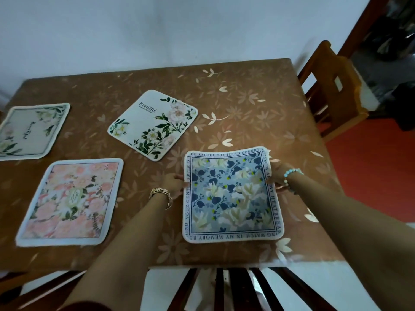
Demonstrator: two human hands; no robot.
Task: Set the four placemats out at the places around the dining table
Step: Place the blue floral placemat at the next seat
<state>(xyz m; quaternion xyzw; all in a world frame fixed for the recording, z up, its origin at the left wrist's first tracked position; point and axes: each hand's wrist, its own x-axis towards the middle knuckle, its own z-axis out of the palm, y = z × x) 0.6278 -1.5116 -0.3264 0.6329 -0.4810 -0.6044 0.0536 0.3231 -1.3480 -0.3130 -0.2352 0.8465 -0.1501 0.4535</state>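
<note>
At near-right table edge: left hand [173,181], bangle at wrist, fingers pinched on left border of blue floral placemat [232,196]. Right hand [277,176], bead bracelet at wrist, gripping right border opposite, fingertips over the lettered hem. Both closed on the mat, mid-edge, one per side.

Blue floral placemat flat on brown tablecloth [258,104], near edge close to table rim, roughly square to the seat below. Edges slightly wavy, so judged soft cloth, thin, light, no stiffness; likely to droop or fold if lifted by one side only. Best held as now: two opposite borders, kept taut, then slid or lowered flat. Glossy cloth underneath probably lets the mat slip easily; pressing down after placing advised. Not fragile.

Outward: pink floral placemat [69,202] flat at near-left place, well apart. White rose placemat [153,124] mid-table, rotated diagonal, not squared to any place; likely needs shifting. Green-bordered placemat [33,130] at far left, partly cut by frame. Wooden chair [332,90] at right side of table, dark chair back [231,288] under near edge.
</note>
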